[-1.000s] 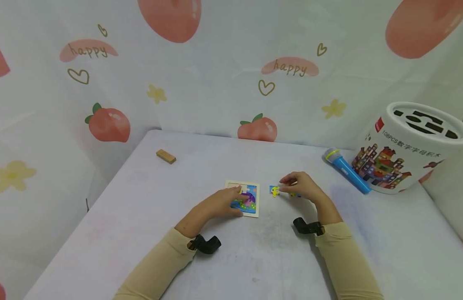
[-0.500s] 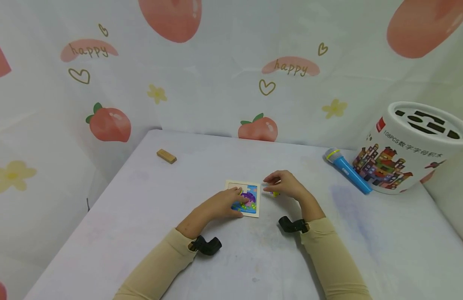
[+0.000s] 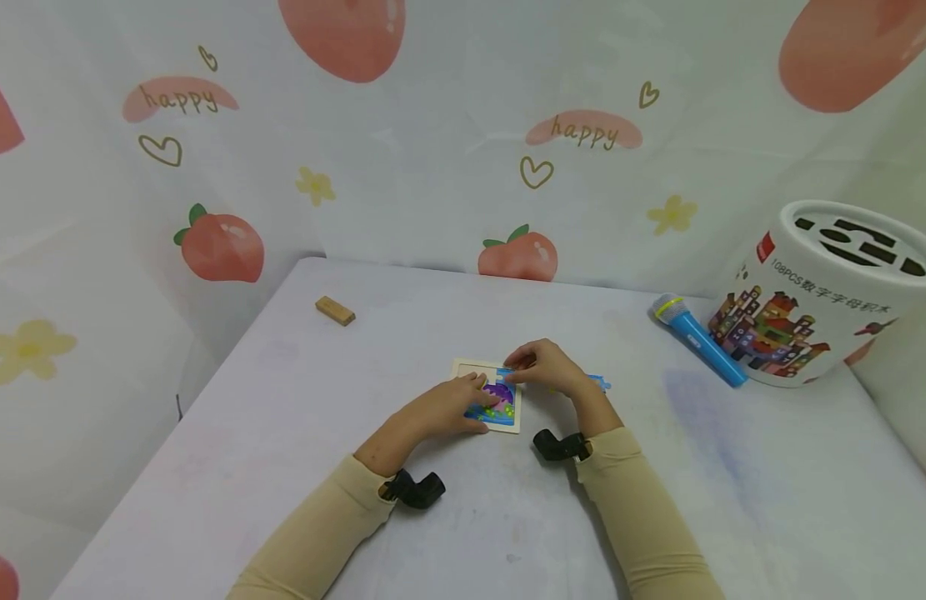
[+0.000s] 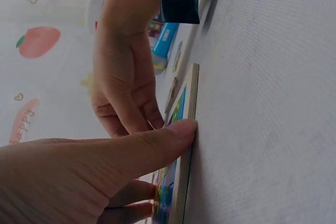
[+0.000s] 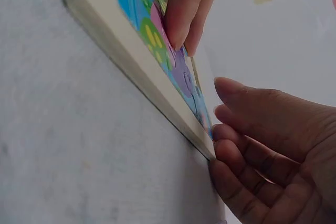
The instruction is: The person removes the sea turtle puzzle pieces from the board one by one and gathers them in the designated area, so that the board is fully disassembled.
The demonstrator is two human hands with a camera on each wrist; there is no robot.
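A small wooden picture puzzle [image 3: 518, 410] with a pale frame lies mid-table, its picture blue, purple and green. Across its left part rests my left hand [image 3: 442, 407], fingers extended over the picture. In the left wrist view, the thumb [image 4: 176, 132] presses the frame's near edge. My right hand [image 3: 541, 364] is at the far right corner; in the right wrist view its bent fingers [image 5: 231, 174] touch the frame there, and nothing shows between thumb and fingers. A blue puzzle piece [image 3: 601, 382] lies beyond the right wrist. Nearer the frame, another piece [image 4: 171, 94] shows in the left wrist view.
At the back right a blue toy microphone [image 3: 698, 340] leans beside a large white block bucket [image 3: 785, 308]. A small wooden block [image 3: 335, 310] lies at the far left. A printed curtain [image 3: 417, 167] hangs behind the table.
My right hand has moved left from the loose pieces to the puzzle's far right corner, uncovering the blue piece at the right. The left hand stays on the puzzle.
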